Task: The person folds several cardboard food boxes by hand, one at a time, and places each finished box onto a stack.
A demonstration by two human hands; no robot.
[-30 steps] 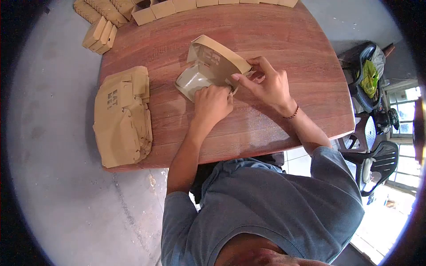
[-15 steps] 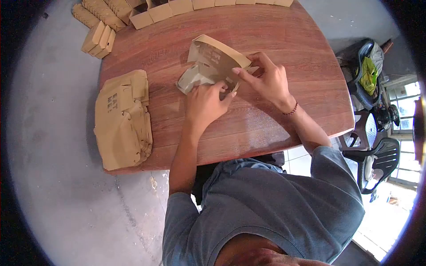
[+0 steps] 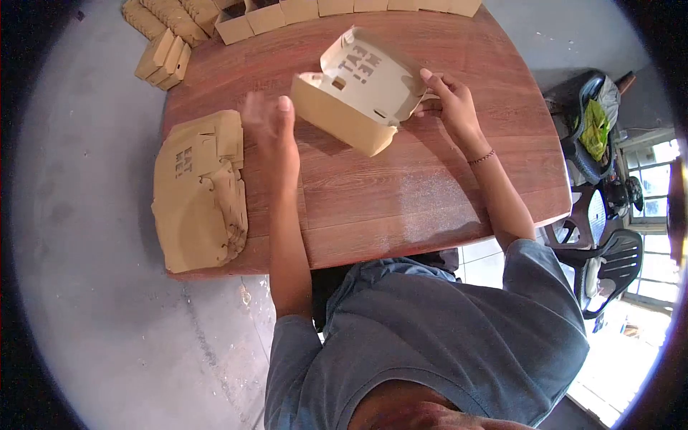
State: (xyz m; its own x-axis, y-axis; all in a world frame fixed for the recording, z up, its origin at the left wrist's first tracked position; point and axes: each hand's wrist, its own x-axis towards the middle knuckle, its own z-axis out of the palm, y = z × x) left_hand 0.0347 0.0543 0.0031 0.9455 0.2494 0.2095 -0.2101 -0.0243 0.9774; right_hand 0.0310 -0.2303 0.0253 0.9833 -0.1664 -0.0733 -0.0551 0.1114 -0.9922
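Note:
A brown cardboard box point(image 3: 344, 118) is tilted above the wooden table, its lid open and its pale inside with the "EAT ME!" lettering facing up. My right hand point(image 3: 450, 104) pinches the right corner of its lid between thumb and fingers. Left of the box, my left hand point(image 3: 276, 125) is raised with nothing in it, thumb and fingers apart, the fingers blurred by motion. A pile of flat cardboard blanks point(image 3: 193, 193), the top one printed "EAT ME!", lies at the table's left edge, just beyond my left hand.
The wooden table point(image 3: 358, 215) fills the middle. A row of cardboard boxes point(image 3: 297, 10) runs along its far edge. Closed boxes point(image 3: 163, 61) and stacked cardboard point(image 3: 168, 18) are at the far left corner. Dark plastic chairs point(image 3: 620, 261) are on the right.
My left hand has let go of the box and moved left. The box has turned and risen in my right hand, so its lid's inside and outer wall now show.

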